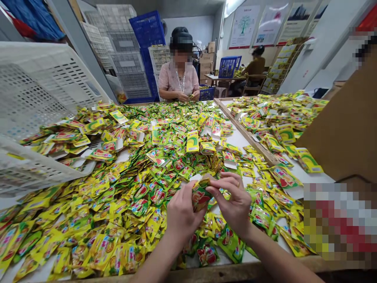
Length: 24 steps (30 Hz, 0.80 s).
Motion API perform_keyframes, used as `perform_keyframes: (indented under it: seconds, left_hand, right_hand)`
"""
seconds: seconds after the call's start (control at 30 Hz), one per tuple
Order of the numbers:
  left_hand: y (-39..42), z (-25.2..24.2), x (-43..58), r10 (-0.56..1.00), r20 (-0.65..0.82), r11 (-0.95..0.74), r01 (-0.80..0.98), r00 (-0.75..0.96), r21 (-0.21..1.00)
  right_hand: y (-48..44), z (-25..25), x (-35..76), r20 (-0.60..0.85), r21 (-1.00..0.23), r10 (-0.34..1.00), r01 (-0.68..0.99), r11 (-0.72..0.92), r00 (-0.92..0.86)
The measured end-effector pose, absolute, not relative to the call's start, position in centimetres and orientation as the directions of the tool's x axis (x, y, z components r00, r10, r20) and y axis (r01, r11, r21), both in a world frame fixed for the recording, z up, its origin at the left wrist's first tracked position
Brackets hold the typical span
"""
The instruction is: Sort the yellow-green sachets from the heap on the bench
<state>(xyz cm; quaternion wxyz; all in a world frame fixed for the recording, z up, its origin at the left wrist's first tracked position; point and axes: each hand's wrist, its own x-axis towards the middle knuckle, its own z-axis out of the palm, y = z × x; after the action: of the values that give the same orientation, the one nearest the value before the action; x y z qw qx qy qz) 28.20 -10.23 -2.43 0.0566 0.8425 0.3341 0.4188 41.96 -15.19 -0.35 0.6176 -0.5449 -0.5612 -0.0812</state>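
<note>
My left hand [183,208] is wrapped round a small printed carton [200,196], which has a red fruit picture and an opened top flap. The fingers of my right hand [234,200] pinch at the carton's open end; whether a sachet is between them I cannot make out. Below and around both hands lie many sachets, green ones [231,241] with red fruit and yellow ones [103,249] with pineapple pictures. Just beyond the hands, a yellow-green carton [192,141] rests on the heap among other cartons.
A white plastic crate [44,78] lies tipped on the left, cartons spilling out. A wooden divider [244,133] splits the table, with more cartons beyond it. A co-worker [179,74] sits opposite, another person [257,65] farther back. Brown cardboard [338,114] stands at right.
</note>
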Motion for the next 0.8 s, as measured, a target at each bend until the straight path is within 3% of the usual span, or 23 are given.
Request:
perform_keyframes:
  seconds: [0.1, 0.2, 0.33, 0.4, 0.47, 0.53, 0.6, 0.7, 0.8]
  left_hand:
    - [-9.8, -2.6, 27.7, 0.628, 0.659, -0.752, 0.538, 0.413, 0.38]
    - [-9.4, -2.8, 27.3, 0.638, 0.619, -0.747, 0.565, 0.459, 0.351]
    - [-9.3, -2.6, 27.5, 0.639, 0.565, -0.758, 0.553, 0.522, 0.346]
    - [-9.4, -2.2, 27.6, 0.671, 0.608, -0.729, 0.527, 0.424, 0.437]
    - [-9.4, -1.7, 27.5, 0.756, 0.574, -0.652, 0.437, 0.313, 0.62]
    - [-9.3, -1.5, 27.4, 0.856, 0.41, -0.493, 0.263, 0.315, 0.829]
    - [-9.2, -1.6, 27.3, 0.889, 0.229, -0.29, 0.101, 0.397, 0.952]
    - [-9.4, -2.1, 27.4, 0.89, 0.15, -0.155, -0.023, 0.43, 0.988]
    - [-9.9, -2.6, 27.8, 0.896, 0.229, -0.232, -0.038, 0.381, 0.972]
  right_hand:
    - [-15.3, 0.1, 42.0, 0.664, -0.624, 0.706, 0.701, 0.344, 0.245]
    - [-15.2, 0.5, 41.9, 0.442, -0.716, 0.88, 0.659, 0.23, 0.173]
    - [-14.7, 0.2, 41.4, 0.204, -0.892, 0.938, 0.447, 0.061, 0.28]
    - [-14.6, 0.1, 41.4, 0.139, -0.965, 0.918, 0.26, 0.041, 0.372]
    - [-14.7, 0.2, 41.5, 0.089, -0.994, 0.904, 0.091, 0.055, 0.419]
    - [-14.9, 0.4, 41.8, 0.048, -0.999, 0.928, 0.003, 0.051, 0.37]
    - [-15.1, 0.8, 42.1, 0.023, -1.0, 0.969, -0.008, 0.026, 0.247]
    - [-15.4, 1.1, 42.3, 0.012, -1.0, 0.995, 0.003, 0.012, 0.096]
    - [-15.5, 0.9, 42.1, 0.0, -0.999, 0.998, -0.032, 0.002, 0.063]
